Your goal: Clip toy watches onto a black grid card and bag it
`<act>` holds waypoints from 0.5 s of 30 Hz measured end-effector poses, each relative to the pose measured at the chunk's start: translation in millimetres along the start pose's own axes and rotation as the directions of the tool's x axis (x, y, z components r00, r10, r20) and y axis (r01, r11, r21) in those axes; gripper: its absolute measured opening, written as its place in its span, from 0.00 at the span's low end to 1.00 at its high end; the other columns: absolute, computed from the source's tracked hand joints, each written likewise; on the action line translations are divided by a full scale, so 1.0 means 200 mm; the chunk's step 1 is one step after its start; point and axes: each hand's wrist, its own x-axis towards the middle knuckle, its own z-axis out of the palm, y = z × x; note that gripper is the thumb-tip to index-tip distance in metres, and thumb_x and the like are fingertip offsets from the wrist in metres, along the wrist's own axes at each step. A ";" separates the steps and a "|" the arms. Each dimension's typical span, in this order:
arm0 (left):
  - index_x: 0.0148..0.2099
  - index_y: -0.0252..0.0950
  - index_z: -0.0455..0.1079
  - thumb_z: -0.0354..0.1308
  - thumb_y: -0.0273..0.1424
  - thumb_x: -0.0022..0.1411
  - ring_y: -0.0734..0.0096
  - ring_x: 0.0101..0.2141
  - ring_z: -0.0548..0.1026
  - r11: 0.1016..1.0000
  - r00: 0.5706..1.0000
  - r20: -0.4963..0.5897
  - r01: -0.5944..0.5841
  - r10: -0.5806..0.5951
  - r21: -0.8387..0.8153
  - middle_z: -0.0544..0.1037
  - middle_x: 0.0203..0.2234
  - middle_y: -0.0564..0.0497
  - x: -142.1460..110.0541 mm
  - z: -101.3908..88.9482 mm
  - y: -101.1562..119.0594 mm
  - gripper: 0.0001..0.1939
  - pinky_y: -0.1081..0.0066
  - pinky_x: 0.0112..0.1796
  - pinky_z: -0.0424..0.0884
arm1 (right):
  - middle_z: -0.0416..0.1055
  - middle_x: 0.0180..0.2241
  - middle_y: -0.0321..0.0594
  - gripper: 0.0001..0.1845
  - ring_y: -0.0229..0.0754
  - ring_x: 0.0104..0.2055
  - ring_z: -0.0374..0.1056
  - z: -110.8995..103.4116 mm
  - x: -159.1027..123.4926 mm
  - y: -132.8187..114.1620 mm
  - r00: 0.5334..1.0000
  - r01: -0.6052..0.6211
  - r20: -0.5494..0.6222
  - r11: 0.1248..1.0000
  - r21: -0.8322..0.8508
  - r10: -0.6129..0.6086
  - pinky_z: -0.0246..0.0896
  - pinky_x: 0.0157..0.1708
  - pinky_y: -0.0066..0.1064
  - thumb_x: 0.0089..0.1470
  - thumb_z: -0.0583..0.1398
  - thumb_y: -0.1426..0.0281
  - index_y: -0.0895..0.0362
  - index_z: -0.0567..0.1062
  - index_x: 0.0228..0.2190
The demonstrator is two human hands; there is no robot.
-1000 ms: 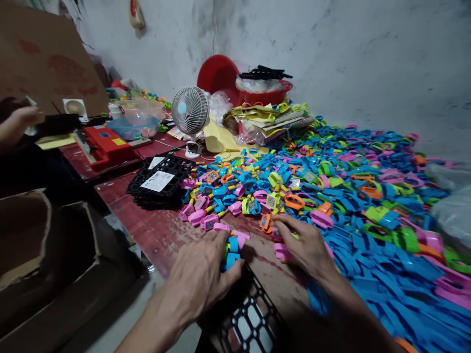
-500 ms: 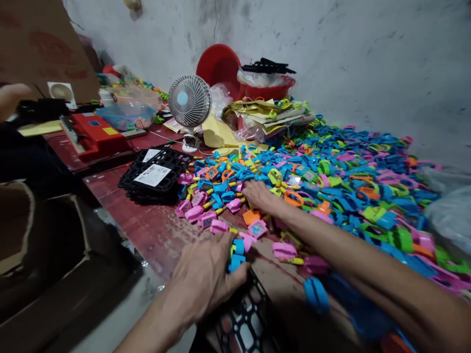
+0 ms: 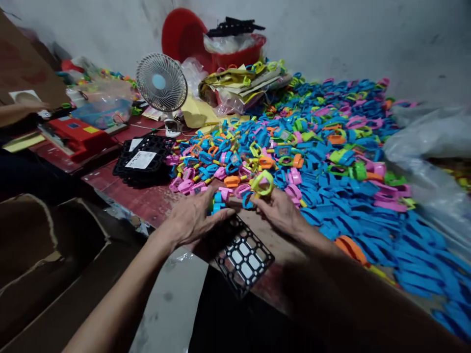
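My left hand [image 3: 191,218] is closed around a small bunch of blue and green toy watches [image 3: 218,202] at the near edge of the red table [image 3: 147,203]. Close beside it, my right hand [image 3: 279,211] pinches a yellow-green toy watch [image 3: 262,182] and holds it just above the table. Both hands hover over a black grid tray [image 3: 243,257] that juts past the table's front edge. A huge heap of blue, pink, green and orange toy watches [image 3: 331,162] covers the table to the right and behind my hands.
A stack of black trays [image 3: 143,161] lies left of the heap, a small desk fan [image 3: 161,83] behind it. Red basins [image 3: 221,44] and yellow papers stand at the wall. A red machine [image 3: 79,135] and another person's hand [image 3: 22,109] are far left. Cardboard box [image 3: 40,255] below left, plastic bag [image 3: 430,147] right.
My right hand reached out into the heap, then came back near my left hand with a yellow-green watch. The view has dropped and swung, showing more of the black tray.
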 end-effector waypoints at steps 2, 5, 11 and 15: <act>0.67 0.41 0.55 0.40 0.56 0.67 0.45 0.59 0.67 0.998 0.998 -0.057 -0.022 0.025 0.058 0.69 0.60 0.40 0.01 -0.01 0.01 0.35 0.49 0.55 0.65 | 0.76 0.26 0.38 0.15 0.42 0.28 0.71 0.07 -0.14 0.01 0.992 -0.115 0.060 0.984 0.139 0.108 0.63 0.29 0.30 0.59 0.58 0.58 0.56 0.76 0.31; 0.67 0.39 0.53 0.40 0.50 0.69 0.48 0.60 0.66 0.993 0.995 -0.079 -0.047 0.056 0.105 0.65 0.63 0.40 0.02 -0.01 0.02 0.32 0.50 0.56 0.64 | 0.78 0.30 0.39 0.13 0.42 0.32 0.73 0.15 -0.21 -0.02 0.984 -0.179 0.062 0.952 0.248 0.169 0.65 0.33 0.30 0.57 0.60 0.60 0.56 0.79 0.34; 0.67 0.35 0.50 0.38 0.43 0.72 0.48 0.50 0.76 0.990 0.999 -0.014 -0.046 0.048 0.137 0.73 0.56 0.38 0.04 0.08 0.01 0.28 0.53 0.47 0.71 | 0.77 0.26 0.38 0.14 0.40 0.29 0.71 0.24 -0.19 -0.11 0.976 -0.215 0.088 0.953 0.214 0.200 0.60 0.29 0.27 0.58 0.60 0.60 0.57 0.80 0.30; 0.70 0.37 0.45 0.40 0.44 0.71 0.49 0.55 0.73 0.991 0.997 -0.045 -0.054 0.060 0.120 0.69 0.60 0.38 0.03 0.11 -0.02 0.30 0.52 0.52 0.69 | 0.76 0.24 0.37 0.10 0.39 0.27 0.69 0.31 -0.18 -0.10 0.981 -0.167 0.106 0.984 0.060 0.160 0.57 0.27 0.27 0.56 0.59 0.67 0.56 0.79 0.28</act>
